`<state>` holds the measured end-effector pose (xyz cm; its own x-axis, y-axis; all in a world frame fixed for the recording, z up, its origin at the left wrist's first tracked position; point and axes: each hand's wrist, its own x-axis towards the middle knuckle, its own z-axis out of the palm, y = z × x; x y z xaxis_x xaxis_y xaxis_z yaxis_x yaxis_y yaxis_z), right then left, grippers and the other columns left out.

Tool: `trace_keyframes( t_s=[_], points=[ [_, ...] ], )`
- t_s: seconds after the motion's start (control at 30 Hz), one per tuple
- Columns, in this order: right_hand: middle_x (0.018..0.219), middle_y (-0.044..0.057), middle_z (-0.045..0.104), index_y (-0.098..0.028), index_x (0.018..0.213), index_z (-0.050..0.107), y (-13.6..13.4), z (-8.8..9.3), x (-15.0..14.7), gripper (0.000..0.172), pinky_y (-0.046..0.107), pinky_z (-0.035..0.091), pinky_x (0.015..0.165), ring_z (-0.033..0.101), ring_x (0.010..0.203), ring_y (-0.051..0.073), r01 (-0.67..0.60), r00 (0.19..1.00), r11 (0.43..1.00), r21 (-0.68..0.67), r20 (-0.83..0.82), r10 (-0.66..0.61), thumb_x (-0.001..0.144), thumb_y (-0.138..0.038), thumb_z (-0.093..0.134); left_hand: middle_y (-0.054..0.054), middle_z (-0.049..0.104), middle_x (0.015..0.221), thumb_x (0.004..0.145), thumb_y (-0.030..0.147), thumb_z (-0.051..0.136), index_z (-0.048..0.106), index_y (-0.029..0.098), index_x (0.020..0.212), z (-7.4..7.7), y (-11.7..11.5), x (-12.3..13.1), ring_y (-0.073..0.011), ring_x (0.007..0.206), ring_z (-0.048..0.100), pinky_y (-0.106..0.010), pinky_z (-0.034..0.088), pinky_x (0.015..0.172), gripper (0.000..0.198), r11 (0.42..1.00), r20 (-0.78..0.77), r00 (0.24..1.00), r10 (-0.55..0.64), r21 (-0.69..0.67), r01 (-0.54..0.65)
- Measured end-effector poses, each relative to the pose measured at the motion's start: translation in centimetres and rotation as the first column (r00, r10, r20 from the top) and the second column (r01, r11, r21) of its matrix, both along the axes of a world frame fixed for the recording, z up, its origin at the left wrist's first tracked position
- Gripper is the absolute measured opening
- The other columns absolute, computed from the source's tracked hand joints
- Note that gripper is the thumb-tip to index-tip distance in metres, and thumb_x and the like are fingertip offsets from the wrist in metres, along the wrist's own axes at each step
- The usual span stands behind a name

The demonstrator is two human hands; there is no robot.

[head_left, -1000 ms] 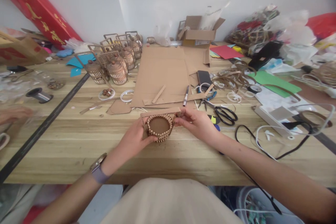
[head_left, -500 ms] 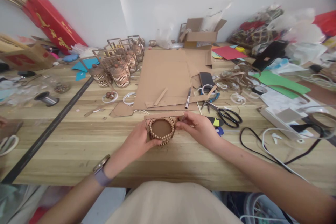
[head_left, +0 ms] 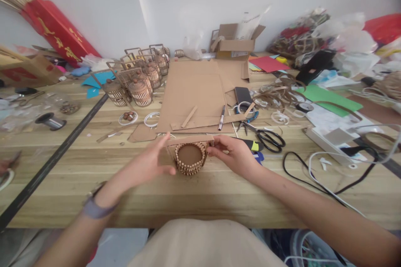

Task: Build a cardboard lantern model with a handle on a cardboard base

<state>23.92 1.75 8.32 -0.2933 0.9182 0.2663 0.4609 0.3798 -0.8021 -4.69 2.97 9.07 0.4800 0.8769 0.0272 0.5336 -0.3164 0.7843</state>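
A small round basket (head_left: 189, 167) walled with short stick pieces stands on the table in front of me, its brown inside facing up. A squared cardboard handle (head_left: 191, 139) runs along its far side, with legs down the left and right. My right hand (head_left: 228, 150) pinches the handle at its right corner, close to the basket's rim. Just left of the basket is my left hand (head_left: 150, 162), fingers stretched and thumb apart, holding nothing. A watch with a purple band (head_left: 98, 208) is on that wrist.
Finished lidded baskets (head_left: 140, 93) with handles stand at the back left. Cardboard sheets (head_left: 194, 87) lie ahead, with a marker (head_left: 222, 117) on them. Black scissors (head_left: 270, 139), cables (head_left: 300, 177) and brown strips (head_left: 278, 91) lie to the right. Another person's hand (head_left: 4, 166) shows at far left.
My left hand has let go of the basket's left side and drawn back to the left, its fingers opening. My right hand keeps its pinch at the handle's right corner.
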Motion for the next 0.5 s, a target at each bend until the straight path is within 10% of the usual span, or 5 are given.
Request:
trace_keyframes(
  t_s=[0.13, 0.27, 0.5],
  points=[
    [0.083, 0.003, 0.072, -0.022, 0.090, 0.065, -0.1, 0.0, 0.0, 0.014, 0.027, 0.055, 0.066, 0.068, 0.073, 0.016, -0.021, 0.999, 1.000, 0.001, -0.027, 0.021, 0.089, -0.035, 0.060, -0.012, 0.053, 0.146, 0.084, 0.070, 0.054, 0.049, 0.026, 0.141, 4.5, 1.3, -1.2, -0.0341, 0.132, 0.050, -0.047, 0.041, 0.107, 0.073, 0.998, 0.042, 0.997, 0.061, -0.023, -0.060],
    [0.081, 0.003, 0.072, -0.022, 0.090, 0.065, -0.1, 0.0, -0.1, 0.015, 0.027, 0.054, 0.066, 0.068, 0.072, 0.016, -0.002, 1.000, 1.000, 0.005, -0.018, 0.002, 0.089, -0.036, 0.061, -0.009, 0.072, 0.113, 0.091, 0.069, 0.039, 0.070, 0.022, 0.106, 8.6, 1.8, 3.0, -0.0269, 0.105, 0.065, -0.035, 0.048, 0.088, 0.058, 0.998, -0.155, 0.988, 0.025, 0.069, -0.014],
    [0.078, 0.001, 0.071, -0.021, 0.092, 0.065, -0.1, 0.1, -0.3, 0.013, 0.025, 0.051, 0.061, 0.064, 0.066, 0.014, -0.035, 0.999, 0.999, 0.016, 0.023, 0.034, 0.089, -0.033, 0.061, 0.001, 0.062, 0.058, 0.088, 0.048, 0.049, 0.068, 0.020, 0.069, 11.3, 3.2, 9.9, -0.0135, 0.052, 0.050, -0.025, 0.029, 0.049, 0.039, 0.974, -0.474, 0.851, -0.227, -0.093, 0.208]
  ],
)
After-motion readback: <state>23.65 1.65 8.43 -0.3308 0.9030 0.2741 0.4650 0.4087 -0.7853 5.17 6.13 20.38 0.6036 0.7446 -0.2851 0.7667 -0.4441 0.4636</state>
